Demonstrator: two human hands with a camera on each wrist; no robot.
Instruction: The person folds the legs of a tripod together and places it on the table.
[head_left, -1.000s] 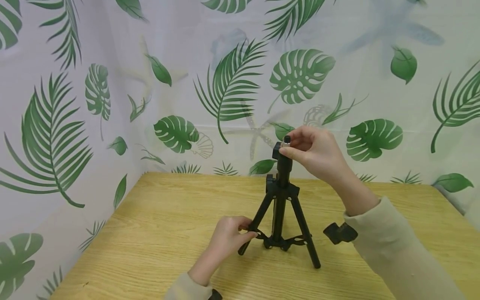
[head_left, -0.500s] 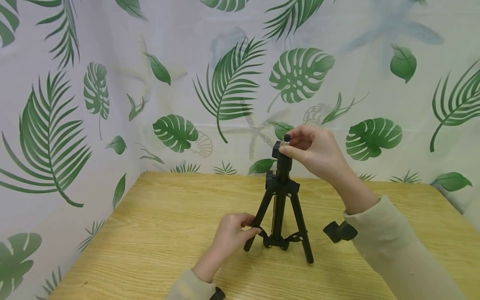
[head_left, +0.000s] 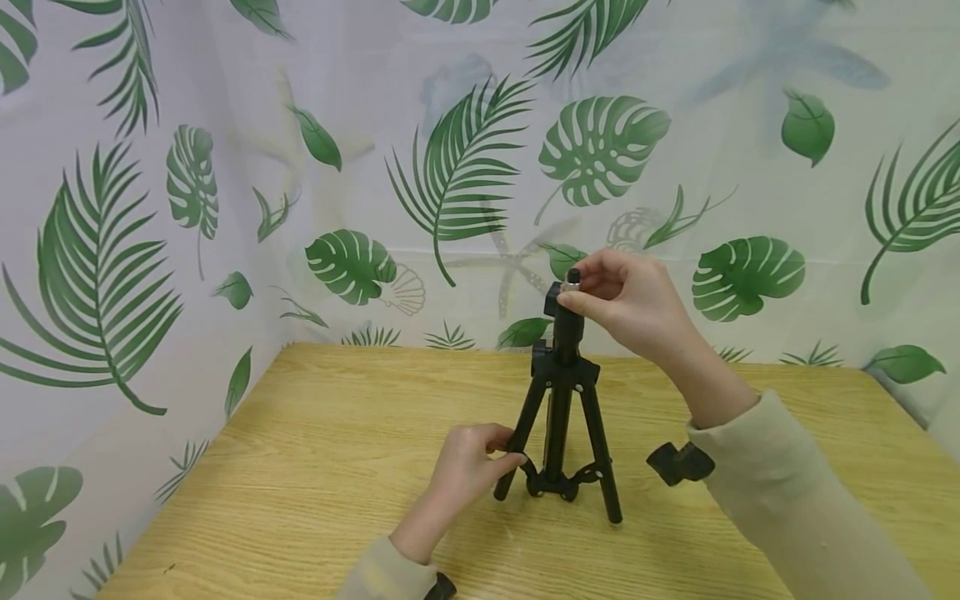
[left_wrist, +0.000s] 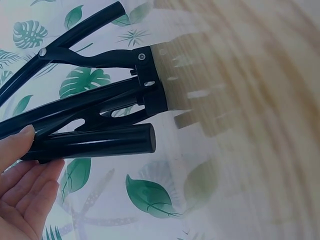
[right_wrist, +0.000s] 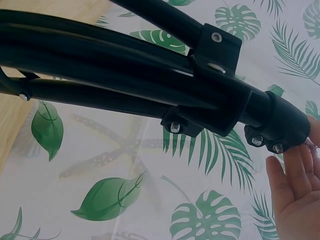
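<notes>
A small black tripod (head_left: 556, 433) stands upright at the middle of the wooden table, its legs partly spread. My left hand (head_left: 467, 462) pinches the lower part of the left leg (head_left: 525, 417) between thumb and fingers. In the left wrist view, that leg (left_wrist: 100, 142) lies between thumb and fingers, beside the folding braces (left_wrist: 95, 57). My right hand (head_left: 637, 304) grips the top of the centre column, just under the silver-and-black screw tip (head_left: 573, 280). In the right wrist view, the fingers hold the column's end collar (right_wrist: 287, 122). The third leg is mostly hidden in the head view.
The wood-grain table (head_left: 337, 417) reaches back to a white curtain (head_left: 465, 50) printed with green leaves. A black clamp-like piece (head_left: 681, 464) sits by the right sleeve cuff, and another dark piece (head_left: 442, 587) by the left cuff.
The tripod's left and right legs have drawn inward, closer to the column. My left hand has moved slightly right and up with the left leg; my right hand has stayed at the top.
</notes>
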